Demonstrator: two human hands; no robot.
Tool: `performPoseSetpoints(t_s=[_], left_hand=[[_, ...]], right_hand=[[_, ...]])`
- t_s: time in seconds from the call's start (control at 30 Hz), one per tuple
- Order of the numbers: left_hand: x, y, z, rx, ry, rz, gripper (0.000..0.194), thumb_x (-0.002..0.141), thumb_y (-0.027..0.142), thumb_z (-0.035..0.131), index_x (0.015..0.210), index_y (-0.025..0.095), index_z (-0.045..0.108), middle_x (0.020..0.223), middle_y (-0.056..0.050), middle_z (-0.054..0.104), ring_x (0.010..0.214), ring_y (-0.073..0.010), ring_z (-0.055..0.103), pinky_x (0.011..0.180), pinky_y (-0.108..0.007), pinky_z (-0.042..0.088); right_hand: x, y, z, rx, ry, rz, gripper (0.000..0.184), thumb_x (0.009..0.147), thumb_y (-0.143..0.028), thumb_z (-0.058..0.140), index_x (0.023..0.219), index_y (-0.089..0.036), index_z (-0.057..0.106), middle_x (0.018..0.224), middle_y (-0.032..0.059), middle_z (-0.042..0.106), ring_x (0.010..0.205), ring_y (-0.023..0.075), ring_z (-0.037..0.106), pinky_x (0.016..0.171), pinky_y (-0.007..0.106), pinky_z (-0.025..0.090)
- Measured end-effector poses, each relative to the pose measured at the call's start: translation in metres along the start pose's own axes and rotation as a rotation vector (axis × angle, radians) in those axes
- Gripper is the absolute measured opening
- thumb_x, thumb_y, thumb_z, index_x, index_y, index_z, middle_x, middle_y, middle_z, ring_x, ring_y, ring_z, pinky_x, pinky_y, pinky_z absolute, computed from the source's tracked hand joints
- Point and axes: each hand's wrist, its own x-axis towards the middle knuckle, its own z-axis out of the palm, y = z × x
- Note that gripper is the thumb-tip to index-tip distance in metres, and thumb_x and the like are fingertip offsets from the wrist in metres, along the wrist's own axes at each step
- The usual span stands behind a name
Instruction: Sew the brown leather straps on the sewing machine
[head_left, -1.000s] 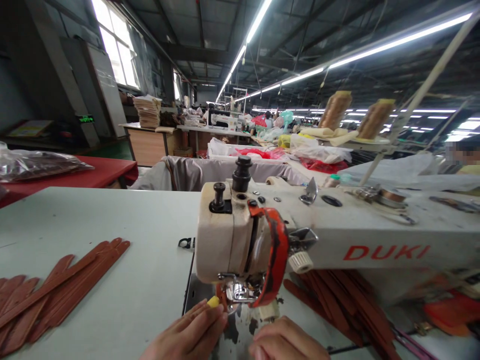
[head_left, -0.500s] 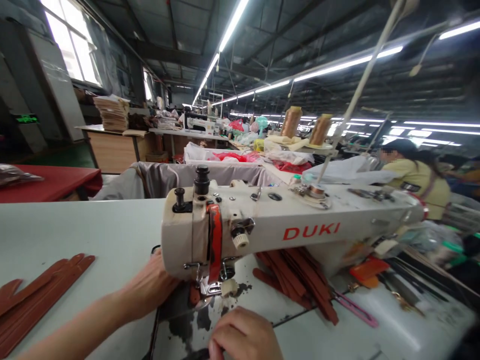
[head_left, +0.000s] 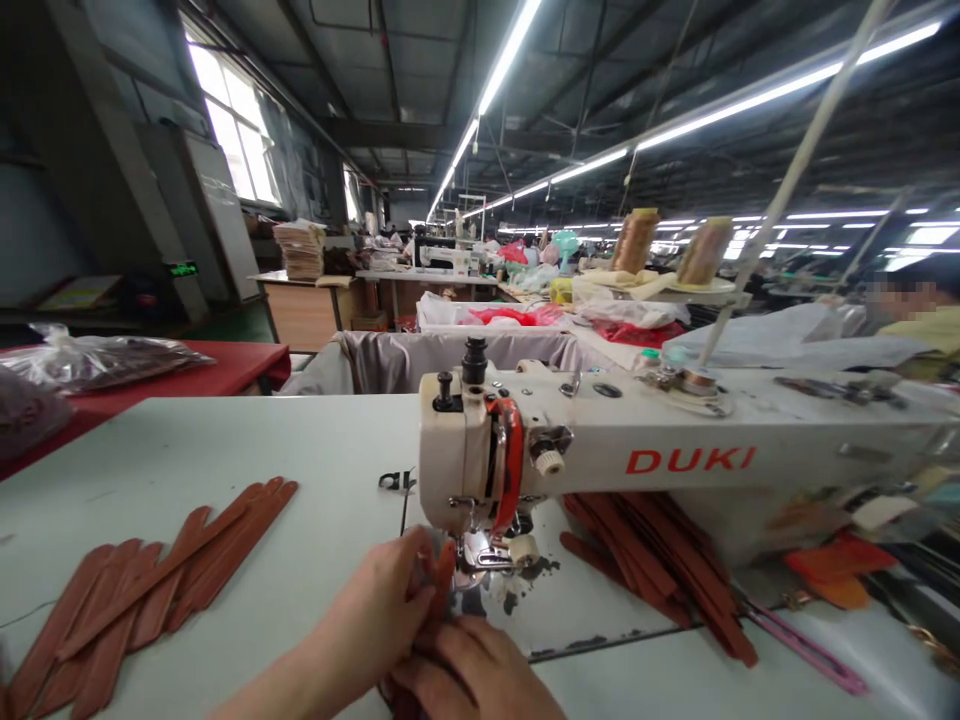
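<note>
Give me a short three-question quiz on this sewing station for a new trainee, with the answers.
1. What brand name is printed in red on the arm of the sewing machine?

2. True or false: a bundle of brown leather strips lies on the white table under the machine's arm.

3. What is the left hand gripping beside the presser foot?
A. A brown strip
B. A pink strip
C. A thread cone

Key: 1. DUKI; 2. True; 3. A
</note>
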Motion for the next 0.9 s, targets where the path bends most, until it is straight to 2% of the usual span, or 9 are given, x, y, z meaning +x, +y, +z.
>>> performPoseSetpoints(t_s=[0.07,0.13,0.23,0.33,0.43,0.53,0.67,0.77,0.9], left_hand=[[-0.004,-0.003,-0.002,-0.068,0.002,-0.019,0.017,0.08,0.007,0.041,0.089,0.02,0.046,0.057,0.005,0.06,0.048,-0.016,0.059,0.046,-0.022,0.044],[-0.012,-0.011,-0.006,-0.081,0.038,0.019,0.012,0.085,0.013,0.042,0.091,0.02,0.05,0.067,0.001,0.065,0.059,-0.0187,0.065,0.056,-0.027,0.053],[-0.027,-0.028,-0.004,-0.049,0.122,0.363,0.029,0.084,0.018,0.052,0.11,0.025,0.062,0.111,-0.003,0.067,0.104,-0.0213,0.065,0.092,-0.031,0.053],[-0.031,-0.039,0.017,-0.032,0.211,0.635,0.045,0.089,0.015,0.049,0.128,0.036,0.058,0.129,0.002,0.06,0.114,-0.0148,0.061,0.099,-0.018,0.047],[-0.023,-0.036,0.044,-0.009,0.314,0.634,0.041,0.089,0.015,0.048,0.125,0.029,0.061,0.125,-0.001,0.063,0.11,-0.0149,0.063,0.099,-0.016,0.047],[-0.015,-0.024,0.059,0.017,0.322,0.606,0.041,0.087,0.01,0.045,0.122,0.024,0.062,0.119,-0.005,0.066,0.11,-0.0186,0.063,0.1,-0.023,0.05],[-0.012,-0.018,0.058,-0.008,0.28,0.553,0.029,0.088,0.016,0.051,0.112,0.025,0.066,0.116,-0.006,0.068,0.11,-0.0242,0.064,0.099,-0.028,0.052],[-0.014,-0.025,0.054,-0.06,0.272,0.49,0.029,0.093,0.02,0.049,0.116,0.026,0.065,0.122,-0.005,0.066,0.105,-0.0219,0.067,0.093,-0.02,0.053],[-0.015,-0.034,0.056,-0.062,0.29,0.478,0.032,0.095,0.021,0.051,0.123,0.03,0.064,0.129,-0.003,0.063,0.113,-0.0209,0.064,0.1,-0.022,0.049]], right_hand=[[0.004,-0.001,0.006,-0.034,-0.039,-0.037,0.021,0.096,-0.041,0.056,0.106,-0.026,0.067,0.095,0.0011,0.072,0.085,0.0183,0.068,0.074,0.025,0.056],[0.01,0.001,-0.002,-0.036,-0.122,-0.136,0.021,0.094,-0.041,0.06,0.104,-0.023,0.066,0.095,0.0012,0.072,0.083,0.0175,0.067,0.075,0.024,0.056],[0.012,0.006,-0.024,-0.052,-0.137,-0.281,0.026,0.091,-0.042,0.065,0.105,-0.021,0.064,0.096,-0.0002,0.071,0.081,0.0178,0.066,0.073,0.026,0.057],[0.006,0.011,-0.035,-0.092,-0.066,-0.196,0.014,0.096,-0.031,0.058,0.104,-0.022,0.065,0.095,-0.0014,0.071,0.084,0.0174,0.067,0.076,0.027,0.056],[0.002,0.015,-0.039,-0.079,-0.037,-0.181,0.014,0.099,-0.025,0.052,0.102,-0.021,0.064,0.099,-0.0012,0.072,0.09,0.0157,0.067,0.084,0.026,0.054],[0.007,0.019,-0.048,-0.081,-0.038,-0.235,0.013,0.096,-0.03,0.058,0.102,-0.019,0.063,0.1,-0.0002,0.072,0.091,0.0159,0.066,0.086,0.027,0.054],[0.013,0.023,-0.055,-0.087,0.004,-0.29,0.031,0.088,-0.044,0.068,0.1,-0.017,0.064,0.097,0.0016,0.073,0.085,0.0179,0.067,0.079,0.029,0.057],[0.014,0.025,-0.05,-0.1,-0.003,-0.285,0.027,0.088,-0.038,0.068,0.102,-0.015,0.065,0.1,0.0039,0.073,0.088,0.0191,0.067,0.083,0.031,0.057],[0.015,0.022,-0.047,-0.085,0.052,-0.285,0.025,0.094,-0.038,0.059,0.101,-0.015,0.066,0.097,0.0044,0.073,0.086,0.0187,0.067,0.08,0.03,0.057]])
